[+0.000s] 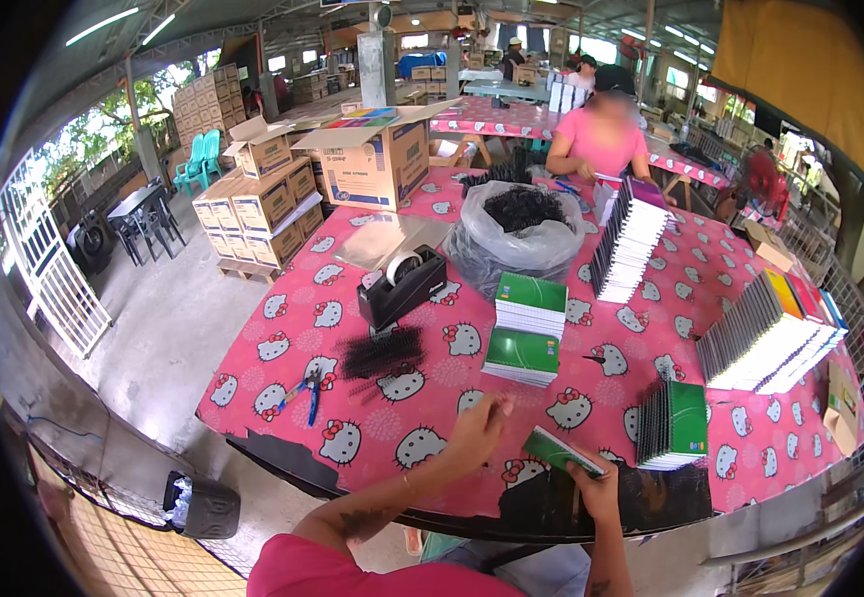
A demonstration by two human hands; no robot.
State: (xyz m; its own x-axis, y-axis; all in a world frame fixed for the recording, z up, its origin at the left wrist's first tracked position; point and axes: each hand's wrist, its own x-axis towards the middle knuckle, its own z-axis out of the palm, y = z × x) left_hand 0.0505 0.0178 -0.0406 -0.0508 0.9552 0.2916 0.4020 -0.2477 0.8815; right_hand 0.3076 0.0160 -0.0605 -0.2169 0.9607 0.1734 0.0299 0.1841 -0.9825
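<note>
The green notebook [561, 451] sits at the near edge of the table [651, 328], tilted, one corner lifted toward the person. The right hand [591, 490] grips it from below and behind, fingers closed on its near end; how much of the notebook's underside rests on the table I cannot tell, since the hand covers that part. The left hand [479, 430] is raised just to the left of the notebook, fingers bunched with the tips pinched together near its upper corner; whether they pinch something small is too fine to make out, and I cannot tell if they touch the cover.

Just right of the notebook stands a short stack of green notebooks [672, 423] with black spiral bindings facing left. Beyond the notebook, farther up the table, two stacks of green-covered pads [525, 328] lie one behind the other. To the left of the notebook, past the left hand, lies a bundle of black binding combs [382, 353], and farther left blue-handled pliers [307, 390]. Behind those a black tape dispenser [402, 284] stands, and beyond it a clear bag of black combs [521, 234]. Across the table a person in a pink shirt [601, 139] works, lower body hidden by the table.
</note>
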